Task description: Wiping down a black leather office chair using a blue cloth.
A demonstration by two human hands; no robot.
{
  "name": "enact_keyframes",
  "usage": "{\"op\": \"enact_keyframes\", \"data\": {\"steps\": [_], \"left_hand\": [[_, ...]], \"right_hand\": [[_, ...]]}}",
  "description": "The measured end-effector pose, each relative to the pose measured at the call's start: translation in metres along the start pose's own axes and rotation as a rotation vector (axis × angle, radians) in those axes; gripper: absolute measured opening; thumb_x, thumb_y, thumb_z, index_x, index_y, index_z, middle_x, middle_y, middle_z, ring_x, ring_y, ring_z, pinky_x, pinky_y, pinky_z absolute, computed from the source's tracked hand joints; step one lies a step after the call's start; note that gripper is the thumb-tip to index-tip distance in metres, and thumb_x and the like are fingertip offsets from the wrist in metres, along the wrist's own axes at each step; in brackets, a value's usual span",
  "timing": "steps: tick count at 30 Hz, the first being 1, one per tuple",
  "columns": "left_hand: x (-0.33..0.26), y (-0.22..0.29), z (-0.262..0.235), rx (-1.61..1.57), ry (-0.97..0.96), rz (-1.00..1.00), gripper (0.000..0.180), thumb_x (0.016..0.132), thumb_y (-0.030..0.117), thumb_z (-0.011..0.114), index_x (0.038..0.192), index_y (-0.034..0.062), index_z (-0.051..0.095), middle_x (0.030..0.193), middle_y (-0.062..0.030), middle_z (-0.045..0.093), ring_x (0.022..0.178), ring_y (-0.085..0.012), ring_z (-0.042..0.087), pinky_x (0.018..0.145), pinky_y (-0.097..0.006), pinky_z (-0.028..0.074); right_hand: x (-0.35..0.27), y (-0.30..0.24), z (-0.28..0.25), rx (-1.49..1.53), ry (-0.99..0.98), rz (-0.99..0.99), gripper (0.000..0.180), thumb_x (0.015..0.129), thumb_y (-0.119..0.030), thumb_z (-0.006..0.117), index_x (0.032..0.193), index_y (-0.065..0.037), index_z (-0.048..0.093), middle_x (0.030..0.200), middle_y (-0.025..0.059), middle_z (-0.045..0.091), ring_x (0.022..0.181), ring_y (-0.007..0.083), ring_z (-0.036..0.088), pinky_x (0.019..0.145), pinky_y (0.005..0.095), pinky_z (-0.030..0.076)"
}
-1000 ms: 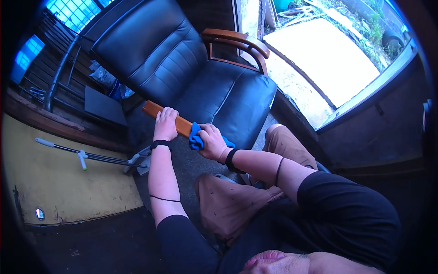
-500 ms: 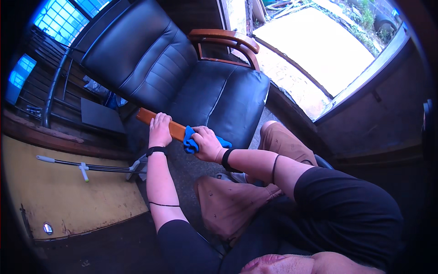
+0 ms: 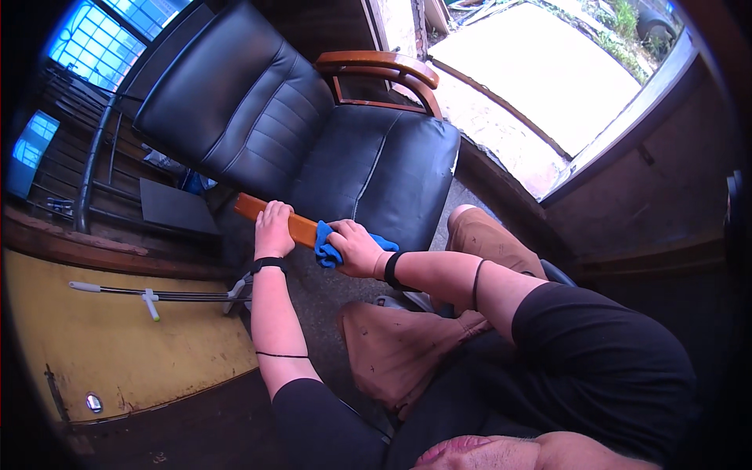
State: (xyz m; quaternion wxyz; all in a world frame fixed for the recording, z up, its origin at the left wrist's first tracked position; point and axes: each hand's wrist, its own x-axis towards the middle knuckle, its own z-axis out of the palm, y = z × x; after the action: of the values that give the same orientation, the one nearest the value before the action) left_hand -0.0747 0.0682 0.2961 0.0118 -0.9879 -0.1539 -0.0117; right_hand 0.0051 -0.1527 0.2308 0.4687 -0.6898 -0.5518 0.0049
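A black padded chair (image 3: 337,157) with wooden arms faces to the right in front of me. My left hand (image 3: 273,230) is wrapped over the near wooden armrest (image 3: 303,230), toward its back end. Farther along the same armrest, my right hand (image 3: 357,247) presses a blue cloth (image 3: 325,244) around the wood near its front end. Part of the cloth shows beyond my right fingers, over the seat's near edge. The far armrest (image 3: 384,59) is untouched.
At the left, a yellow door panel (image 3: 133,337) lies behind a grey-handled pole (image 3: 157,296) with white fittings. A dark metal rack (image 3: 88,168) stands behind the chair. A bright doorway (image 3: 540,78) opens at the upper right. My knees are close to the seat.
The view has shifted slightly. Both hands stay at nearly the same places on the armrest, the left on the wood and the right on the blue cloth.
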Motion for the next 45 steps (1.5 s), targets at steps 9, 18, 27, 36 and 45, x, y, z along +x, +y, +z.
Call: {"op": "enact_keyframes", "data": {"steps": [9,18,27,36,45], "left_hand": [[-0.013,0.028,-0.001,-0.006,0.052,-0.034,0.043,0.072,-0.007,0.071,0.109,0.0117,0.059,0.120,-0.0092,0.059,0.127,-0.0300,0.052,0.109,-0.043,0.040],[-0.017,0.105,0.019,0.020,0.034,-0.247,0.037,0.076,0.004,0.074,0.111,0.0098,0.062,0.118,-0.0101,0.061,0.124,-0.0290,0.052,0.105,-0.045,0.040],[0.014,0.205,0.008,-0.042,0.023,-0.345,0.056,0.066,0.042,0.091,0.105,0.0082,0.068,0.113,-0.0110,0.063,0.116,-0.0292,0.055,0.103,-0.043,0.042],[-0.003,0.246,-0.002,-0.101,-0.047,-0.360,0.062,0.065,0.047,0.091,0.110,0.0089,0.071,0.112,-0.0117,0.063,0.116,-0.0302,0.054,0.104,-0.045,0.042],[-0.016,0.237,-0.010,-0.136,-0.100,-0.362,0.072,0.067,0.050,0.090,0.123,0.0094,0.068,0.119,-0.0134,0.064,0.121,-0.0316,0.054,0.108,-0.045,0.041]], "right_hand": [[-0.012,0.018,-0.022,-0.005,-0.096,-0.053,0.050,0.073,-0.014,0.079,0.116,-0.007,0.055,0.129,0.0194,0.057,0.117,0.0390,0.055,0.101,0.0473,0.046],[-0.014,0.094,-0.096,-0.026,-0.304,-0.274,0.053,0.072,-0.018,0.079,0.117,-0.006,0.054,0.124,0.0188,0.060,0.112,0.0393,0.059,0.097,0.0464,0.050],[0.010,0.168,-0.196,-0.093,-0.577,-0.100,0.060,0.063,-0.017,0.085,0.114,-0.009,0.054,0.108,0.0157,0.063,0.107,0.0388,0.061,0.093,0.0447,0.052],[-0.009,0.165,-0.229,-0.029,-0.655,-0.002,0.063,0.059,-0.017,0.086,0.114,-0.009,0.054,0.110,0.0164,0.064,0.109,0.0383,0.061,0.095,0.0438,0.051],[-0.016,0.150,-0.229,-0.047,-0.680,0.094,0.061,0.061,-0.012,0.083,0.115,-0.008,0.055,0.110,0.0165,0.063,0.111,0.0389,0.060,0.096,0.0444,0.050]]}}
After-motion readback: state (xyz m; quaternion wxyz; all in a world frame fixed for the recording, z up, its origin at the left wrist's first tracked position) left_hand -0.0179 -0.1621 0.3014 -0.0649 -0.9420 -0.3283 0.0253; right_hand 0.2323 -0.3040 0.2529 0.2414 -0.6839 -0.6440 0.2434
